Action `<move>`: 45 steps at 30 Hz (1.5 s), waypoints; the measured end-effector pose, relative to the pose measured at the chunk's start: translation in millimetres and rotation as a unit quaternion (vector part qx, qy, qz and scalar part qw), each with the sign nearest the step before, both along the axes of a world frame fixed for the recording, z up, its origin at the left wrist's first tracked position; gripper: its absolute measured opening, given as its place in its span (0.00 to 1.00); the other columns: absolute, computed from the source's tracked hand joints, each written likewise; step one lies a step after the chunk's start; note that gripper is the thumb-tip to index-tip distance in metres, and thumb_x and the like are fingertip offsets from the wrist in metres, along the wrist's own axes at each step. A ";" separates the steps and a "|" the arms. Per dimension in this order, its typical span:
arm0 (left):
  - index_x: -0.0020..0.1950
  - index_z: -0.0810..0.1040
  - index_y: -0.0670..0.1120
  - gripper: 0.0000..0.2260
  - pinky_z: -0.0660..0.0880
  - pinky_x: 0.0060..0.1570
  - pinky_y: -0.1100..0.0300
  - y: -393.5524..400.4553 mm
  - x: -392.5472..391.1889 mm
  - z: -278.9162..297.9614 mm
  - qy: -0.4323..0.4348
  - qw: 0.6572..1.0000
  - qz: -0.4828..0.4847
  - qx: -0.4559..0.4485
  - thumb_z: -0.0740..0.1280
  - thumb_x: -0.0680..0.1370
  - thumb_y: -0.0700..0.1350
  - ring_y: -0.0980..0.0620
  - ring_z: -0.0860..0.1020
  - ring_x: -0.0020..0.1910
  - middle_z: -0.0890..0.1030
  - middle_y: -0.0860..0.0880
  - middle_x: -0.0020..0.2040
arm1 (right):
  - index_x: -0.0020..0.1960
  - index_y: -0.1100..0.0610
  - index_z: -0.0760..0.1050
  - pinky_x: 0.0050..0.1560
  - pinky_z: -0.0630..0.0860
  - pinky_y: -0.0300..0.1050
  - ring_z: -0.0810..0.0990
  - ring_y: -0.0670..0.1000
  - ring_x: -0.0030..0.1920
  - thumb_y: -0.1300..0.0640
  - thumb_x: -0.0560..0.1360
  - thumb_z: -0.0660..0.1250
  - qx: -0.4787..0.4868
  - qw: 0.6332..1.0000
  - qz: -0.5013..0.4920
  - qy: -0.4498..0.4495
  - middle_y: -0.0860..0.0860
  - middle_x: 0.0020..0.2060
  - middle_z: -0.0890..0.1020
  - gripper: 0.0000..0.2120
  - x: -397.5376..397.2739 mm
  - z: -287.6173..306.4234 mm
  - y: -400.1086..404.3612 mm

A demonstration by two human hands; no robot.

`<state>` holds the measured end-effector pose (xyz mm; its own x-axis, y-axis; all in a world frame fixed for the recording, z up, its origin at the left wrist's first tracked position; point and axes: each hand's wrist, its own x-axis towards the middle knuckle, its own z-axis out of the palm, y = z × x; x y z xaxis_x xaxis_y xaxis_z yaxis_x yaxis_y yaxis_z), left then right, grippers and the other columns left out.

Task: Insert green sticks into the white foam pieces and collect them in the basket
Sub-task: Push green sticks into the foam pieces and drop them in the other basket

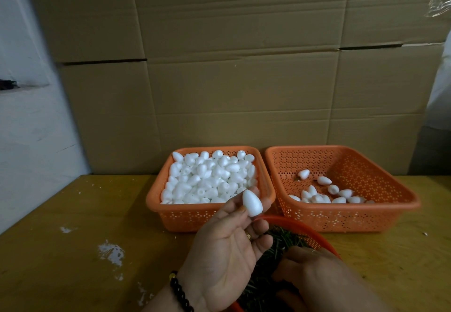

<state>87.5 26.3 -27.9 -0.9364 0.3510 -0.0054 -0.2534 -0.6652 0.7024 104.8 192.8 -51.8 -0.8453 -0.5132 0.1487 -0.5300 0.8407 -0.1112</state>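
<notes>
My left hand (227, 245) is raised palm up and pinches a white egg-shaped foam piece (252, 202) between thumb and fingertips. My right hand (314, 272) reaches down into a round orange bowl (292, 223) full of green sticks (283, 241); its fingertips are hidden among them. The left orange basket (175, 216) is heaped with plain foam pieces. In the right orange basket (353, 216) lie several foam pieces, some with a stick end showing.
Both baskets stand side by side on a yellow wooden table (97, 226), backed by a wall of cardboard boxes (231, 67). White foam crumbs (111, 250) dot the table to the left. A white wall is at far left.
</notes>
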 end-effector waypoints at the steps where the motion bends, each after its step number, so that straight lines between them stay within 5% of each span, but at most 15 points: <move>1: 0.52 0.85 0.46 0.14 0.77 0.37 0.57 0.2 0.0 -0.4 0.001 1.000 0.007 -0.006 0.67 0.69 0.40 0.51 0.78 0.37 0.84 0.43 0.52 | 0.66 0.41 0.67 0.61 0.62 0.38 0.70 0.43 0.62 0.40 0.77 0.54 -0.001 1.000 0.002 -0.002 0.41 0.60 0.71 0.18 0.3 1.0 0.7; 8: 0.56 0.79 0.42 0.16 0.78 0.38 0.58 0.6 -3.2 -3.8 -0.021 0.999 0.033 -0.034 0.68 0.68 0.39 0.50 0.80 0.38 0.84 0.41 0.49 | 0.63 0.36 0.68 0.60 0.63 0.33 0.69 0.37 0.59 0.37 0.75 0.57 -0.053 0.999 -0.010 0.001 0.37 0.57 0.71 0.17 1.7 5.6 5.1; 11: 0.50 0.84 0.42 0.12 0.78 0.37 0.57 -0.8 -4.1 -2.2 -0.050 0.998 0.023 -0.006 0.68 0.68 0.38 0.50 0.80 0.37 0.84 0.40 0.48 | 0.59 0.37 0.73 0.59 0.67 0.33 0.72 0.36 0.55 0.37 0.74 0.60 -0.091 0.996 -0.012 -0.009 0.35 0.53 0.73 0.16 -0.1 6.2 7.6; 19: 0.47 0.86 0.39 0.11 0.79 0.36 0.56 -2.2 -5.6 0.2 -0.107 0.993 -0.015 0.037 0.66 0.70 0.38 0.49 0.81 0.37 0.83 0.39 0.51 | 0.45 0.40 0.80 0.43 0.75 0.34 0.78 0.36 0.42 0.48 0.71 0.69 -0.233 0.967 -0.100 0.013 0.36 0.39 0.80 0.04 4.3 16.1 6.8; 27: 0.50 0.81 0.31 0.16 0.80 0.37 0.55 -3.0 -4.5 2.1 -0.148 0.985 -0.042 0.076 0.69 0.64 0.36 0.46 0.81 0.36 0.82 0.35 0.52 | 0.41 0.47 0.82 0.40 0.79 0.39 0.83 0.43 0.37 0.61 0.69 0.73 -0.475 0.868 -0.123 -0.076 0.46 0.36 0.85 0.08 6.8 20.5 4.6; 31: 0.52 0.81 0.33 0.16 0.80 0.36 0.56 -3.2 -3.3 2.2 -0.153 0.985 -0.047 0.068 0.69 0.67 0.38 0.46 0.81 0.35 0.83 0.36 0.51 | 0.41 0.50 0.83 0.42 0.79 0.44 0.84 0.51 0.38 0.57 0.65 0.72 -0.577 0.803 -0.101 -0.113 0.54 0.36 0.85 0.06 7.9 25.6 2.6; 35: 0.52 0.82 0.34 0.18 0.80 0.35 0.56 -2.3 -2.0 2.4 -0.140 0.988 -0.041 0.058 0.71 0.65 0.39 0.47 0.81 0.36 0.83 0.36 0.50 | 0.41 0.51 0.84 0.36 0.79 0.39 0.83 0.50 0.36 0.55 0.63 0.69 -0.645 0.749 -0.092 -0.117 0.56 0.35 0.84 0.09 7.3 28.6 3.1; 40: 0.47 0.84 0.35 0.11 0.80 0.35 0.57 1.6 1.1 2.5 -0.101 0.994 -0.028 0.014 0.69 0.67 0.37 0.48 0.81 0.36 0.83 0.36 0.49 | 0.42 0.60 0.83 0.33 0.76 0.45 0.78 0.52 0.32 0.60 0.64 0.68 -0.733 0.658 -0.092 -0.145 0.59 0.34 0.82 0.09 3.5 26.9 1.2; 45: 0.55 0.80 0.34 0.14 0.80 0.35 0.57 2.8 2.9 2.2 -0.086 0.996 -0.029 0.006 0.68 0.70 0.37 0.48 0.81 0.37 0.82 0.36 0.48 | 0.41 0.64 0.81 0.33 0.79 0.44 0.81 0.55 0.35 0.61 0.65 0.67 -0.751 0.634 -0.081 -0.168 0.63 0.39 0.83 0.08 4.3 26.7 2.4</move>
<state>90.5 29.1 -25.7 -0.9002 0.4052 -0.1597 -0.4074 -0.6538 0.6377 109.1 195.2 -25.1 -0.9823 0.0902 0.1642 -0.1842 -0.3062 -0.9340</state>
